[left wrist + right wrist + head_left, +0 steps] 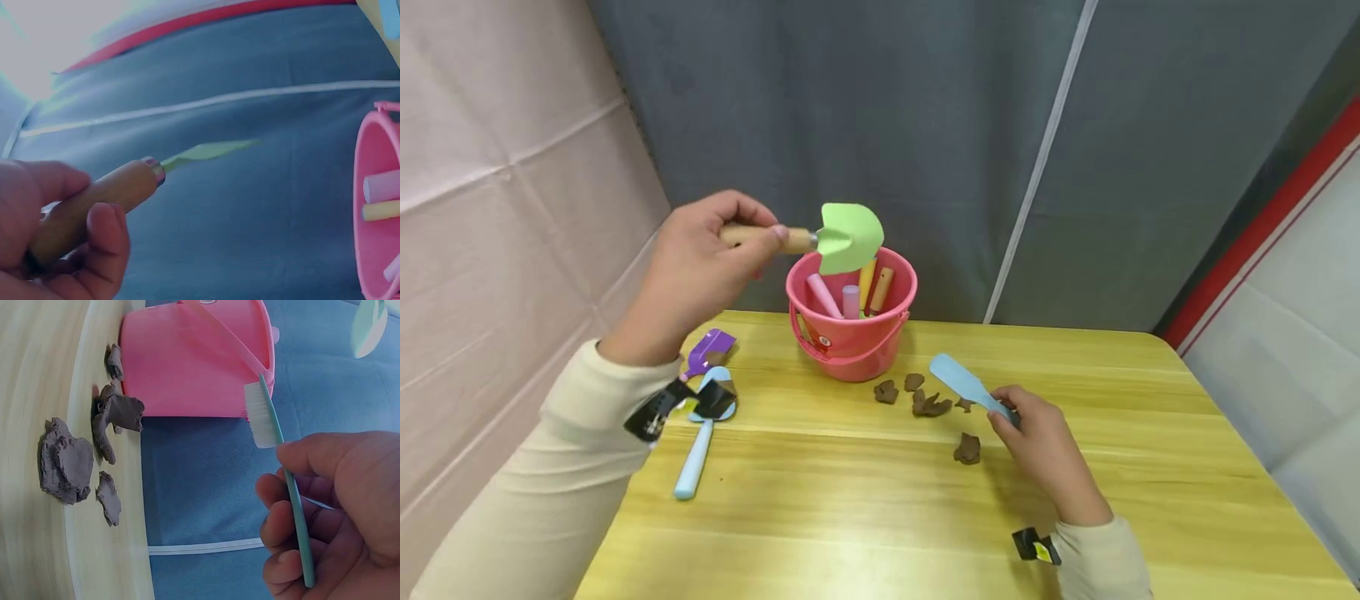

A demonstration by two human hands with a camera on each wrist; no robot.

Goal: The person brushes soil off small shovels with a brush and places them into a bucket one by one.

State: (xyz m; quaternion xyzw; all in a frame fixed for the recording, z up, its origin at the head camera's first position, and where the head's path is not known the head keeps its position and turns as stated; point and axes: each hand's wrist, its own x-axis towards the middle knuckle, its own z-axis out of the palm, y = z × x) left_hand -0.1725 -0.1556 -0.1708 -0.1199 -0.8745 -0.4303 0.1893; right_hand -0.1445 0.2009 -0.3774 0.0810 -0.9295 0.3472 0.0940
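Up in the air at the left of the head view, my left hand [700,267] grips the wooden handle of a small green trowel [850,237]. Its blade hangs over the rim of a pink bucket [857,346]. My right hand [1037,442] pinches a light-blue brush [962,382] by its handle, above the table. White bristles on that brush [261,415] show in the right wrist view. Below and left of the brush lie several brown clay lumps [967,448], one of them curled [115,419]. Neither tool touches the clay.
Several handles, among them a pink handle [824,296] and a wooden handle [882,292], stick up inside the bucket. A purple scoop [711,350] and a light-blue shovel [695,458] lie at the table's left. A grey curtain [850,100] hangs behind the wooden table [850,517].
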